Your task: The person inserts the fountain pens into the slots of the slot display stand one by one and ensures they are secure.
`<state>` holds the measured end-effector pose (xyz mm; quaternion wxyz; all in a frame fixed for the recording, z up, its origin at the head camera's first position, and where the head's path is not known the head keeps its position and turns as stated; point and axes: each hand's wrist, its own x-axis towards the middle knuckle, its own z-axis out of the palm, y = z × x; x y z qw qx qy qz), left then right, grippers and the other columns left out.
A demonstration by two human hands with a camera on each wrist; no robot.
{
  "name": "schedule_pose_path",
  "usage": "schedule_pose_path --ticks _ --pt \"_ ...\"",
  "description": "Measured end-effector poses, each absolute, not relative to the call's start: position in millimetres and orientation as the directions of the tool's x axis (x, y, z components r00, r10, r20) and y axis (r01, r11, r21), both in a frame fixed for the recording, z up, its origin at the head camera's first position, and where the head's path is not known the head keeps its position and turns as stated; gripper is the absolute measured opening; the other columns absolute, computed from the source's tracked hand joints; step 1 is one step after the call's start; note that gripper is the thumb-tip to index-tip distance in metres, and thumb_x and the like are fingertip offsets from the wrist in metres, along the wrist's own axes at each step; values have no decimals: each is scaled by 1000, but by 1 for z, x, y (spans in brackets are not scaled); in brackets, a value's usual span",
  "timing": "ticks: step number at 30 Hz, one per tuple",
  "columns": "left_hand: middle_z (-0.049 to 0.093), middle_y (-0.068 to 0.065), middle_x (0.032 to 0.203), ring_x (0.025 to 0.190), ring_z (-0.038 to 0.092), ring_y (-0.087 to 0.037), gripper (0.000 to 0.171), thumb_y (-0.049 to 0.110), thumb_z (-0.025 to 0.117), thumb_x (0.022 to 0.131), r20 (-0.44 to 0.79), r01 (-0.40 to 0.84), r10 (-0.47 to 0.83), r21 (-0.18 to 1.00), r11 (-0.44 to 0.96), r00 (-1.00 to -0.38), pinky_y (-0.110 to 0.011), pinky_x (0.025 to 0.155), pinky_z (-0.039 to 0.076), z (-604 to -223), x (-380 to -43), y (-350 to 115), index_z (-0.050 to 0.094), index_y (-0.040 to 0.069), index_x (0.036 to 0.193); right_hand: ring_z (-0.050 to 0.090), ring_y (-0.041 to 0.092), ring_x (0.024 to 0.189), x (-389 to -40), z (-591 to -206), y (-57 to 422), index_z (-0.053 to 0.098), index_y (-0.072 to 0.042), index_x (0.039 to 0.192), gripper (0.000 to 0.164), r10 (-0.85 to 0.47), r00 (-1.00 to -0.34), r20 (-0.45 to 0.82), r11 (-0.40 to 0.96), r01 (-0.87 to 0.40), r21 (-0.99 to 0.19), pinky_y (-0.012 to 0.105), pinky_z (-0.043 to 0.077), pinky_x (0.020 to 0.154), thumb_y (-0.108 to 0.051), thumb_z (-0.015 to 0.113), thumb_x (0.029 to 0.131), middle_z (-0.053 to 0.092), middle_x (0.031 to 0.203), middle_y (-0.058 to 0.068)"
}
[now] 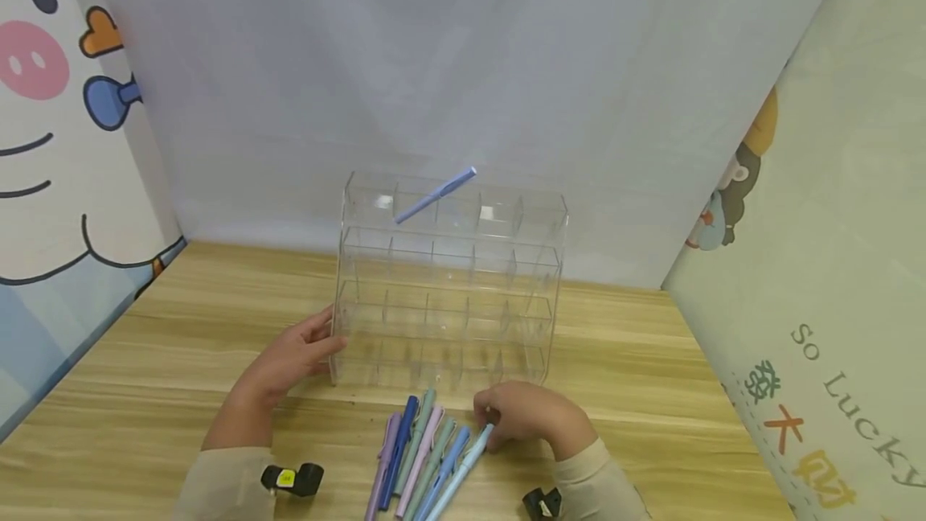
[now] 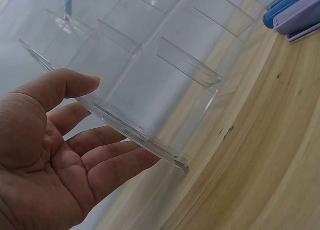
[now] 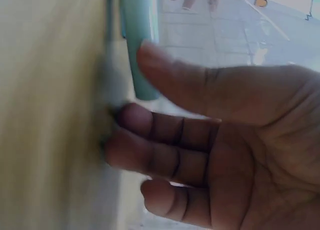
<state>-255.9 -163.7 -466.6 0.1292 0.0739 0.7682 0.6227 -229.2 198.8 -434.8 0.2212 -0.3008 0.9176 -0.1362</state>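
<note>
A clear acrylic display rack point(image 1: 444, 308) with tiered, divided rows stands on the table. My left hand point(image 1: 292, 356) grips its left side panel, thumb at the front and fingers behind, as the left wrist view point(image 2: 65, 150) shows. One periwinkle pen point(image 1: 436, 194) leans slantwise in the top tier. In front of the rack lies a row of capped pens, among them a dark blue pen point(image 1: 398, 453), a lilac pen point(image 1: 379, 465) and a pale blue pen point(image 1: 459, 473). My right hand point(image 1: 531, 416) is at the pale blue pen's upper end, its fingers loosely bent; contact is unclear.
The wooden table point(image 1: 637, 376) stretches to both sides of the rack. A grey-white cloth point(image 1: 434, 63) hangs behind it. Printed cartoon panels stand at the left point(image 1: 72, 143) and right point(image 1: 810, 264). Black wrist cameras sit on both sleeves.
</note>
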Motion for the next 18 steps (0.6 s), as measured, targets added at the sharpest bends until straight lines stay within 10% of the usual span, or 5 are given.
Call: schedule_pose_path --ticks 11,18 --pt "29 -18 159 139 39 -41 74 36 59 99 -110 -50 254 971 233 -961 -51 102 48 -462 -254 -163 18 23 159 59 5 76 -238 -420 221 61 -21 93 17 -715 -628 -307 592 -311 -744 23 48 68 -20 76 85 70 85 -8" --pt "29 -20 158 139 38 -41 75 37 59 98 -113 -52 248 969 242 -962 -51 103 47 -463 -253 -163 18 23 159 68 39 90 -239 -415 223 57 -6 107 13 -827 -532 -181 336 -211 -918 39 57 74 -13 61 97 73 101 14"
